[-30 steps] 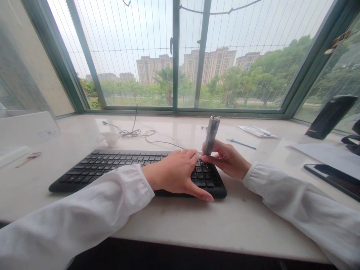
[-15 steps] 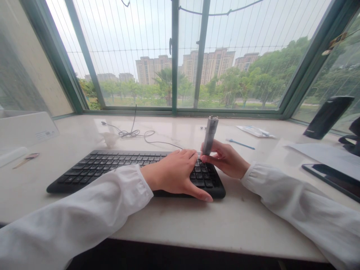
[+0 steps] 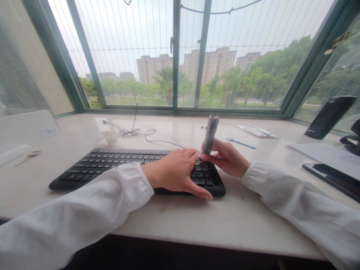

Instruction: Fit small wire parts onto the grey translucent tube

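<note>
A black keyboard (image 3: 92,165) lies across the white surface in front of me. My left hand (image 3: 176,170) rests palm down over its right part, thumb stretched toward the front edge, and holds nothing. Over the keyboard's far right corner, my right hand (image 3: 226,156) is closed around a slim grey box-shaped tool (image 3: 210,133). The tool stands nearly upright, small metal parts showing at its top. Its lower end is close to the number keys; whether it touches them I cannot tell.
A thin cable (image 3: 135,132) lies loosely coiled behind the keyboard. To the right are a blue stick (image 3: 242,143), a clear packet (image 3: 255,131), a phone (image 3: 334,179), white paper (image 3: 323,155) and a dark cylinder (image 3: 329,117). A small brush (image 3: 29,157) lies left, near a white box (image 3: 28,125).
The view has shifted very slightly. Both hands and the grey tool keep the same positions over the keyboard.
</note>
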A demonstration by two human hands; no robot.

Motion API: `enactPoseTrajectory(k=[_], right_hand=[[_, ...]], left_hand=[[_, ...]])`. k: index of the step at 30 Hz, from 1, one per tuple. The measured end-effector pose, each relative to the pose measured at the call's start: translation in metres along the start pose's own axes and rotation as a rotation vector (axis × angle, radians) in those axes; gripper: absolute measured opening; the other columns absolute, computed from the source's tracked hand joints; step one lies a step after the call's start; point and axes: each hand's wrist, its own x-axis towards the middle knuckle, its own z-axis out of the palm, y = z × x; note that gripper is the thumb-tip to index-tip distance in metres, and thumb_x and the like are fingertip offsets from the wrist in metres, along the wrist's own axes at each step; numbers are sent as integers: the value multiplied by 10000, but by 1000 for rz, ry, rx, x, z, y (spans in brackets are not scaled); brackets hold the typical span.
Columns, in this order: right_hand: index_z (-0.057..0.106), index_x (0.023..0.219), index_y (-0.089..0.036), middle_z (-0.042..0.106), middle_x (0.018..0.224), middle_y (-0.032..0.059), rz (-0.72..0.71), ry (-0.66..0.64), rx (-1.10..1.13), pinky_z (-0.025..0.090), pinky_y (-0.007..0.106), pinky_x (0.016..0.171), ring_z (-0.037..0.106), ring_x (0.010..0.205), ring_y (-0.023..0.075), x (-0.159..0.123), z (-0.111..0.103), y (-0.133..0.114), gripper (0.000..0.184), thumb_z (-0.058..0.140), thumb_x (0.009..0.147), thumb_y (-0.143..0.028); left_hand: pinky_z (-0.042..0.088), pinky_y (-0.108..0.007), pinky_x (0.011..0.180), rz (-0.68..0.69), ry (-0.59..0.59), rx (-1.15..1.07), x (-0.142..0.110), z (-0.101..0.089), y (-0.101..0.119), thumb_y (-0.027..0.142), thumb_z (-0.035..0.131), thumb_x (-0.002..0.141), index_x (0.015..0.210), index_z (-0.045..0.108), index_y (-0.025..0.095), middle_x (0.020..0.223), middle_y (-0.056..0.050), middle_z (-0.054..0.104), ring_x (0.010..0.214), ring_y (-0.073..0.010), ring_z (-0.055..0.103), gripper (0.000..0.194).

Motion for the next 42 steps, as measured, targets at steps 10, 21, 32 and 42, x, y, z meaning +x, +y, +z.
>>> enactPoseTrajectory(k=[10, 21, 32, 42], right_hand=[[568, 930, -210, 600, 834, 21, -19, 21, -41, 535, 235, 597, 574, 744, 153, 0, -1, 1, 265, 647, 853, -451], [557, 934, -217, 595, 834, 25, -21, 11, -34, 521, 224, 560, 566, 737, 152, 0, 0, 2, 269, 627, 867, -468], [555, 937, -208, 591, 871, 31, -81, 70, -146, 518, 225, 552, 561, 739, 149, -3, 4, -4, 214, 567, 914, -420], [539, 917, -204, 556, 807, 9, -70, 67, -100, 516, 244, 596, 537, 701, 135, 1, 6, -2, 187, 558, 925, -389]], left_hand=[[376, -392, 963, -7, -8, -7, 0, -1, 1, 911, 451, 655, 1329, 468, 172, 1272, -134, 563, 1144, -329, 530, 1000], [380, -394, 970, -7, -9, -12, 0, -3, 2, 903, 468, 654, 1318, 473, 169, 1255, -134, 570, 1135, -330, 535, 990], [390, -390, 966, -12, -6, -17, 0, -2, 0, 910, 455, 654, 1289, 491, 168, 1243, -135, 574, 1126, -328, 543, 977], [379, -385, 996, -9, -5, 18, 2, 0, 0, 896, 465, 670, 1310, 480, 126, 1229, -142, 574, 1122, -318, 534, 1002]])
